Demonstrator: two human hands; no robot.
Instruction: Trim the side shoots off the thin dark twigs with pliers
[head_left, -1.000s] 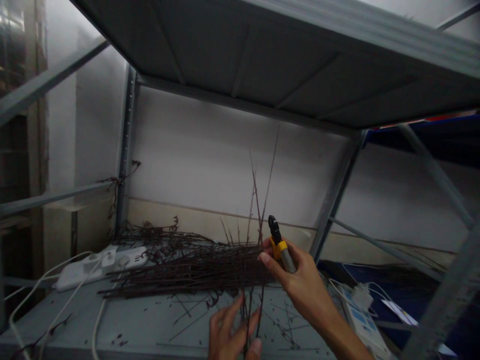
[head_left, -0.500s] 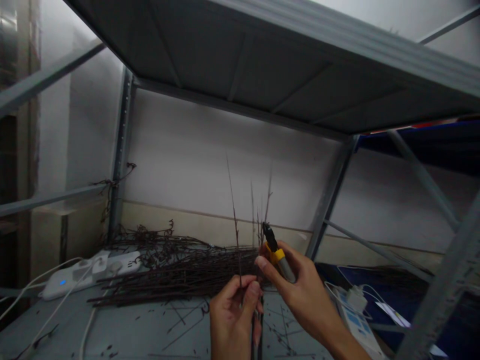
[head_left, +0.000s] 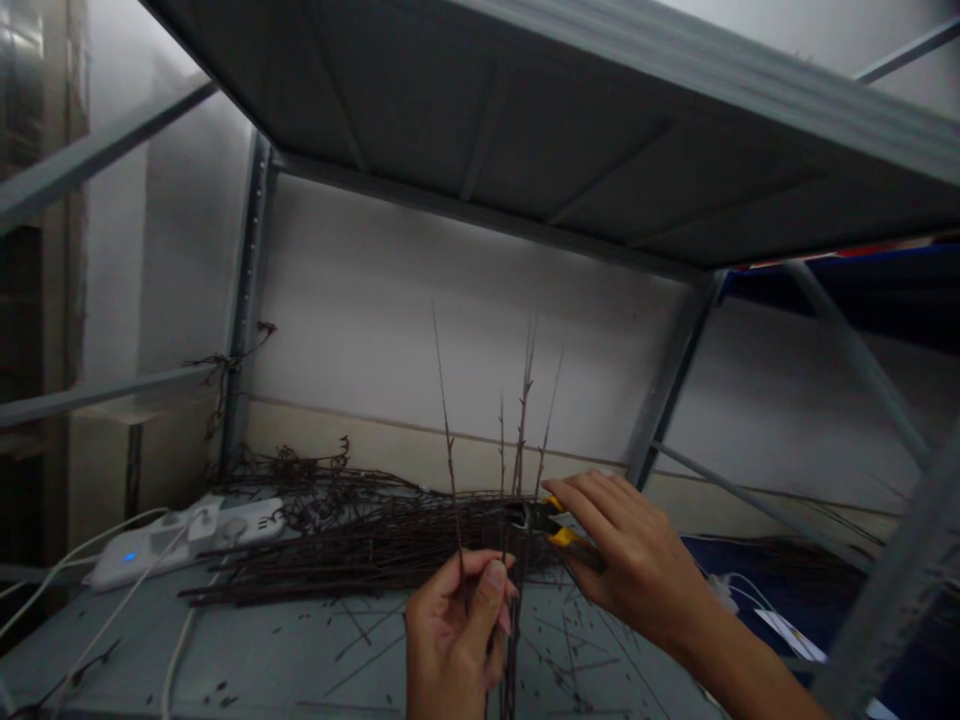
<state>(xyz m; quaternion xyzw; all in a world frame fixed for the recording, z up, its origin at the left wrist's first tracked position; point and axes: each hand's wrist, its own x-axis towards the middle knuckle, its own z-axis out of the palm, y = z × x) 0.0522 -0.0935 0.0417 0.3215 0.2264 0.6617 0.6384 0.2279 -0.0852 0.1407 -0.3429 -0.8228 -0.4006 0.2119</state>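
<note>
My left hand (head_left: 461, 630) pinches several thin dark twigs (head_left: 520, 430) that stand upright above the shelf surface, one leaning out to the left. In my right hand (head_left: 626, 545) is a pair of cutting pliers (head_left: 559, 520) with black jaws and yellow on the handles. The jaws are parted and point left at the twigs, just above my left fingers; whether they touch a twig I cannot tell. Behind my hands lies a large pile of dark twigs (head_left: 345, 545).
A white power strip (head_left: 127, 557) with plugs and cables lies on the left of the grey shelf (head_left: 277, 655), where twig scraps are scattered. Another shelf board (head_left: 480, 130) hangs low overhead. Metal posts (head_left: 675, 380) stand at both sides. Blue material (head_left: 720, 555) lies at right.
My right hand has turned the pliers from pointing upward to pointing left, and brought the jaws lower against the twigs. The twigs fan out differently; my left hand has shifted slightly left.
</note>
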